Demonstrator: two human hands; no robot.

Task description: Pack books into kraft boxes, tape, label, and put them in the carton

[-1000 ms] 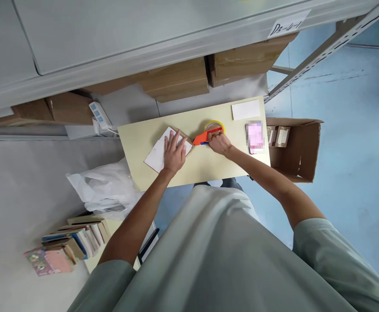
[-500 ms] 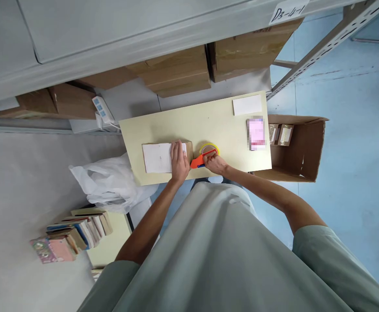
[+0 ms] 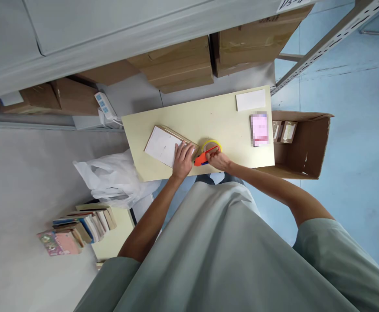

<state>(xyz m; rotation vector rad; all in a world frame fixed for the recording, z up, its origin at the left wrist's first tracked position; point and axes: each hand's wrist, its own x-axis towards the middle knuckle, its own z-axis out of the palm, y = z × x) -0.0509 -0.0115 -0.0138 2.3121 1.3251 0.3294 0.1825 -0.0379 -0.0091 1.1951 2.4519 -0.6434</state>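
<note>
My left hand (image 3: 182, 161) lies with fingers stretched over the right end of a small cardboard box (image 3: 161, 145) with a white paper on its top. The box sits askew on the cream table (image 3: 222, 117). My right hand (image 3: 218, 160) is closed round the handle of an orange tape dispenser (image 3: 201, 159), which carries a yellow-edged roll of tape (image 3: 211, 143). The dispenser is right beside the box's right end. Whether its blade touches the box, I cannot tell.
A white paper (image 3: 250, 100) and a pink blurred item (image 3: 259, 130) lie on the table's right end. Beyond stands an open carton (image 3: 311, 147) holding small packages. A white plastic bag (image 3: 111, 177) and stacked books (image 3: 85, 227) are at left. Shelved cartons (image 3: 176, 63) line the back.
The cardboard box has turned clockwise on the table, its right end now nearer me, with my left hand on it. My right hand keeps hold of the tape dispenser. The view has shifted slightly.
</note>
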